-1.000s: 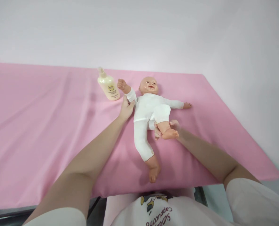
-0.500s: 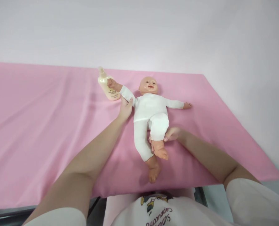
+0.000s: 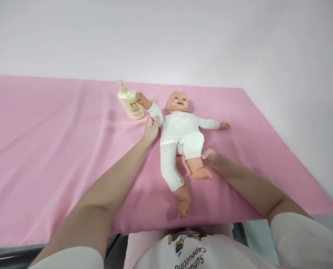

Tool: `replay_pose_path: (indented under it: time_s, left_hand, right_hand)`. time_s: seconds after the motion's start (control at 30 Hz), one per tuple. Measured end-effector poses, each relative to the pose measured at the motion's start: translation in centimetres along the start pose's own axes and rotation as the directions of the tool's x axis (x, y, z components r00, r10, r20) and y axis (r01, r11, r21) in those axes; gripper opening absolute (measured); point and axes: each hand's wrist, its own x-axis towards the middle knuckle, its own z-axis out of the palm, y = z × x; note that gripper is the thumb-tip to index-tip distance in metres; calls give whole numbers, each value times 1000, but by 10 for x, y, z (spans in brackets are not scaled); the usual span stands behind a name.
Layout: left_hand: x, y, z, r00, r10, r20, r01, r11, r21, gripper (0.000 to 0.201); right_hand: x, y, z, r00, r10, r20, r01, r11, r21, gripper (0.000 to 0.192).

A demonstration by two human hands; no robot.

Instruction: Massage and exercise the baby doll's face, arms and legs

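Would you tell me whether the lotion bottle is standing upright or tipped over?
Tipped over: the lotion bottle lies on the pink sheet.

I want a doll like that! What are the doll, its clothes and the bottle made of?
The doll looks like smooth plastic or vinyl: its head and feet shine a little. Its white suit seems soft knit cloth, wrinkling at the knee. The cream bottle looks like glossy plastic, though that is hard to tell.

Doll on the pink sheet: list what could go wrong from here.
1. The doll's raised fist touches or nearly touches the lotion bottle; as the left hand moves that arm, the bottle might tip.
2. The right hand holds only the bent leg near the ankle; it could slip free.
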Motion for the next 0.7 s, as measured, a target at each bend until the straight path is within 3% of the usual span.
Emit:
replay_pose_path:
  time_s: [0.23,0.4,0.5,0.7]
  left_hand:
    - [-2,9,0,994,72,86,-79,994,82,67]
    - [-3,14,-3,967,152,206,-191,965,182,62]
    - [-5,19,-6,927,229,296,-303,923,237,57]
    - [-6,25,-8,910,252,330,-342,905,254,50]
  right_hand:
    - [5,-5,3,987,-159,-11,160,979,123,60]
    - [8,-15,6,933,-283,-222,326,927,187,52]
    - [8,-17,6,891,-271,-364,359,912,198,51]
    - [8,-18,8,878,-246,-411,359,906,224,56]
